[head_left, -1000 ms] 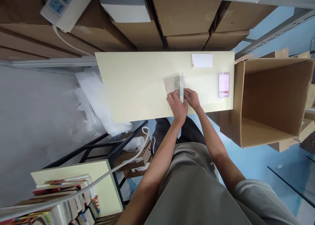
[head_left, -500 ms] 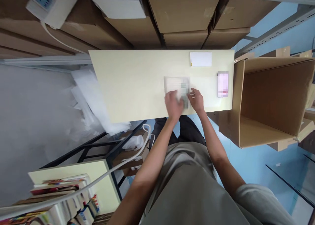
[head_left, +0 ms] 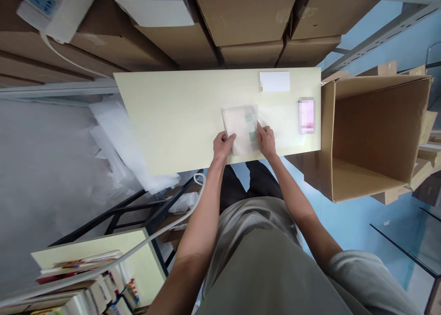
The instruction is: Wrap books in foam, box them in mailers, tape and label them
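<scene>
A flat, pale rectangular package (head_left: 243,128) in a milky see-through wrap lies near the front edge of the cream tabletop (head_left: 172,117). Greenish patches show through along its right side; what is inside cannot be made out. My left hand (head_left: 223,146) grips its lower left edge, thumb on top and fingers curled at the side. At the right edge, my right hand (head_left: 266,141) pinches the wrap, its index finger pointing up along the border and its other fingers curled.
A white card-like box (head_left: 274,82) and a blurred pink phone-sized item (head_left: 307,116) lie to the right. An open cardboard box (head_left: 374,135) stands beyond the table's right end. Cartons (head_left: 253,16) line the back shelf. White wrapping sheets (head_left: 120,140) hang at left, books (head_left: 93,292) below.
My left hand has moved from over the package to its left edge and now grips it. My right hand has closed at the right edge. The view has shifted slightly.
</scene>
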Tool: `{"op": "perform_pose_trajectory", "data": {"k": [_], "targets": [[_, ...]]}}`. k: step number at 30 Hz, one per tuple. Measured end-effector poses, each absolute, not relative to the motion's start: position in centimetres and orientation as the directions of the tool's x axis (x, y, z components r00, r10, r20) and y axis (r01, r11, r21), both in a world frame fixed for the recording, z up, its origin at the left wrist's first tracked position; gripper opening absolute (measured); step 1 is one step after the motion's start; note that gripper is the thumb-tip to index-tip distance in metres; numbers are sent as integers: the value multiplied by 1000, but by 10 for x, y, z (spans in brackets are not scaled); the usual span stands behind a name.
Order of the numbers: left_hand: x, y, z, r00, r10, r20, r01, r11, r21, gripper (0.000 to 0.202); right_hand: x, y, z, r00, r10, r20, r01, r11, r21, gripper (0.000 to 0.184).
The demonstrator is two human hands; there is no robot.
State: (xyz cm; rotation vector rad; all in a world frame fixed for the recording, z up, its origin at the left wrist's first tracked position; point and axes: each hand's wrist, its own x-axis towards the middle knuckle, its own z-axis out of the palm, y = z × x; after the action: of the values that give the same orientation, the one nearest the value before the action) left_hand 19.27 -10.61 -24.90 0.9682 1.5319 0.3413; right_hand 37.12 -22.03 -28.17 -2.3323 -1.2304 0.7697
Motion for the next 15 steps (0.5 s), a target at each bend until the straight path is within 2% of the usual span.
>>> {"op": "perform_pose_trajectory", "data": {"k": [4,8,12,15], "targets": [[192,-117,-246,186,784,-592,317,523,791,44,371,-220,-281,480,822,-306,610,-564,-557,57],[203,-133,-224,344,829,-441,307,345,887,57,379,-221,-280,475,836,-277,565,-530,-632,55],[230,-147,-196,454,811,-368,472,132,872,57,397,-226,-264,506,808,-302,494,-558,-667,52],[258,-158,-186,498,798,-341,523,37,851,64,411,-235,-237,558,762,-328,328,-566,-756,60]]}}
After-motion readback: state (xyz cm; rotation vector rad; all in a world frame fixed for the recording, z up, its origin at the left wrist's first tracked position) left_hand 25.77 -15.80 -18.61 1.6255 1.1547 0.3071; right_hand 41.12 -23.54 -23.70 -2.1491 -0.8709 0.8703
